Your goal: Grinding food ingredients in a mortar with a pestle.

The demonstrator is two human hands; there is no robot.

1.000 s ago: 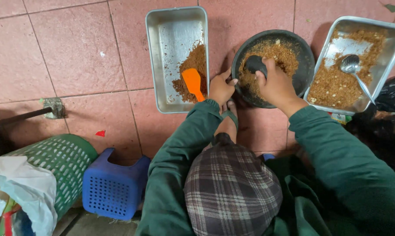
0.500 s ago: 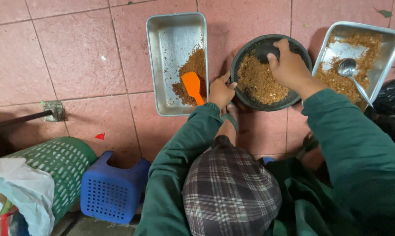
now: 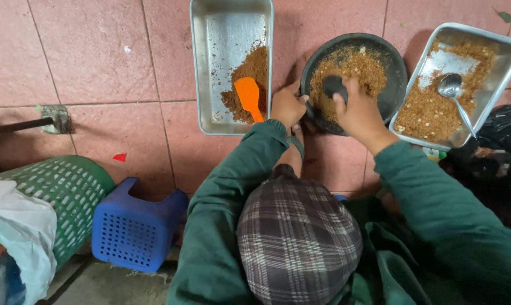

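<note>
1. Nearest the camera, a plaid cap (image 3: 298, 243) and green sleeves fill the 6 o'clock zone; both arms extend toward 12 o'clock over the pink tiled floor (image 3: 86, 56).
2. Left hand (image 3: 288, 105): fingers curled closed against the rim of the dark round bowl (image 3: 354, 82) at its 9 o'clock edge, apparently bracing the bowl so it does not slide on the floor.
3. Right hand (image 3: 360, 113): closed around a dark pestle-like tool (image 3: 334, 86), whose head is pressed into the brown granular mix (image 3: 354, 66) inside the bowl. The grip from above suits downward grinding pressure.
4. At 9 o'clock of the bowl, just beside it, lies a rectangular metal tray (image 3: 231, 39) holding a smaller heap of the same brown material and an orange spatula (image 3: 248, 97).
5. At 3 o'clock of the bowl, a second metal tray (image 3: 507, 53), touching or nearly touching the bowl, carries more mix and a metal ladle (image 3: 452, 87).
6. Well apart at 7 to 8 o'clock: a blue perforated stool (image 3: 134, 226), a green mesh basket (image 3: 57, 192) and a white bag (image 3: 18, 231). None obstructs the hands.
7. Both trays flank the bowl closely, limiting sideways movement.
</note>
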